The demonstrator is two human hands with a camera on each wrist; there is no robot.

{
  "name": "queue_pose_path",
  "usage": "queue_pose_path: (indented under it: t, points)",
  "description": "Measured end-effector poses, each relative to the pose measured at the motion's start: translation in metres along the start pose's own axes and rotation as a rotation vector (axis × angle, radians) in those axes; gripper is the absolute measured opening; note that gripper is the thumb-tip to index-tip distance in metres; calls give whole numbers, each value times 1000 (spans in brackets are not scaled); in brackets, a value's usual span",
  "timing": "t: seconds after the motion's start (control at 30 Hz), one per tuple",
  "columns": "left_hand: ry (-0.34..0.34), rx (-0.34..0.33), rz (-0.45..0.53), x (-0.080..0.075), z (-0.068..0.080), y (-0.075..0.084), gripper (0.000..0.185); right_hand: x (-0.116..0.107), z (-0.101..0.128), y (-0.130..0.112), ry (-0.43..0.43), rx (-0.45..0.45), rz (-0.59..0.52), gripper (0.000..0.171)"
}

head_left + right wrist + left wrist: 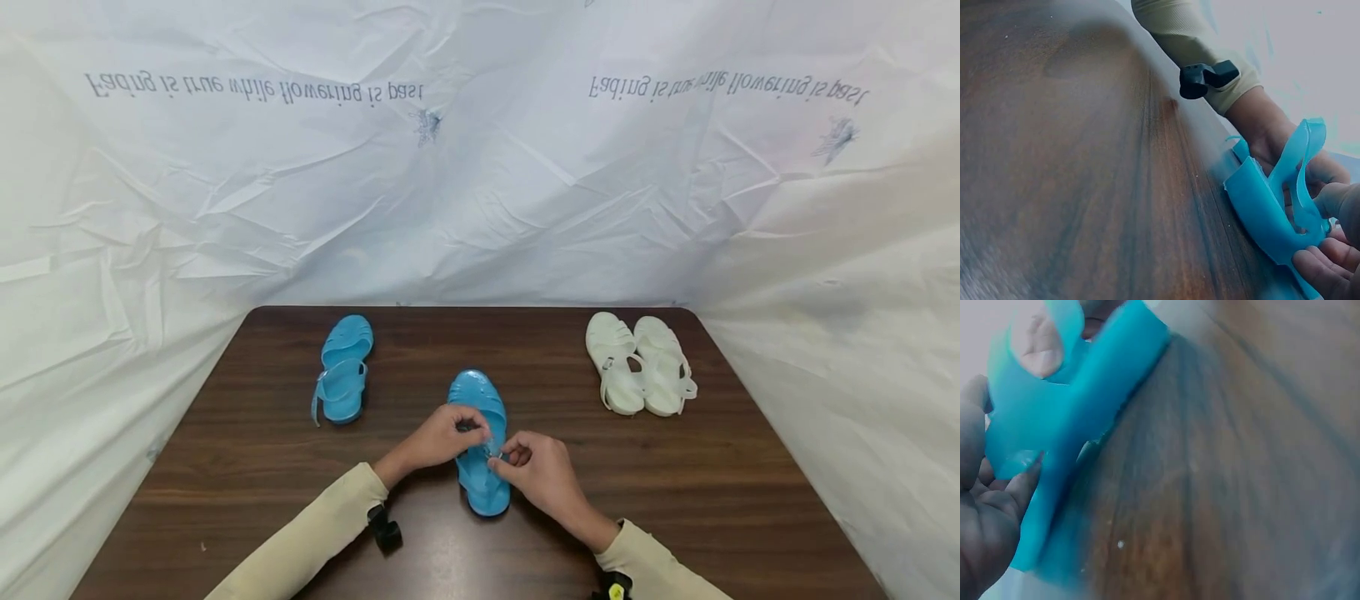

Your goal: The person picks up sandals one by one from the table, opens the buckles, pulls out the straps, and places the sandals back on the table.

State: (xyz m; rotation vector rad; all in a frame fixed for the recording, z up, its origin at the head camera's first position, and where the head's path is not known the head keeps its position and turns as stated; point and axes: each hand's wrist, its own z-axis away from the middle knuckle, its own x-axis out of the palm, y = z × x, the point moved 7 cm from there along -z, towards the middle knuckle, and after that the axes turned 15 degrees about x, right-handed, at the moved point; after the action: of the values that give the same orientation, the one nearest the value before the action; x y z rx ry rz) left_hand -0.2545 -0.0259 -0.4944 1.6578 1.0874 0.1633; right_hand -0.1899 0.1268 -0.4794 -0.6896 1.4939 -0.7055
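A blue jelly sandal [474, 385] lies on the table in front of me, toe pointing away. My left hand [448, 435] comes over it from the left, its thumb and forefinger pinching the sandal's strap. From the right, my right hand [542, 473] pinches the strap near its small buckle. In the right wrist view the ankle strap [1300, 164] stands up in a loop between both hands. The left wrist view shows the sandal's side [1088, 406] close up, with fingers [997, 509] against it. The fingertips partly hide the buckle.
Another blue sandal [347, 337] sits at the back left, its strap loose at the side. A pair of white sandals [624, 392] stands side by side at the back right. Behind the brown wooden table [420, 333] hangs a white printed sheet [480, 183].
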Motion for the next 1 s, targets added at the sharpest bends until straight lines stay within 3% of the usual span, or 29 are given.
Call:
queue_pose_path:
  t: [0.17,0.27,0.33,0.73,1.0]
  points:
    - [-107,97,-130,5,-6,16,14,1,0,-1,-9,-1,3,16]
    - [-140,159,-144,7,-8,21,16,0,0,-1,-4,-9,8,15]
    - [-142,164,-123,8,-7,21,16,0,0,-1,-1,-11,16,16]
    - [-53,9,-47,-2,3,4,15,-1,4,-2,26,-20,10,18]
    - [-64,4,35,3,0,7,15,-3,5,0,14,11,-40,18]
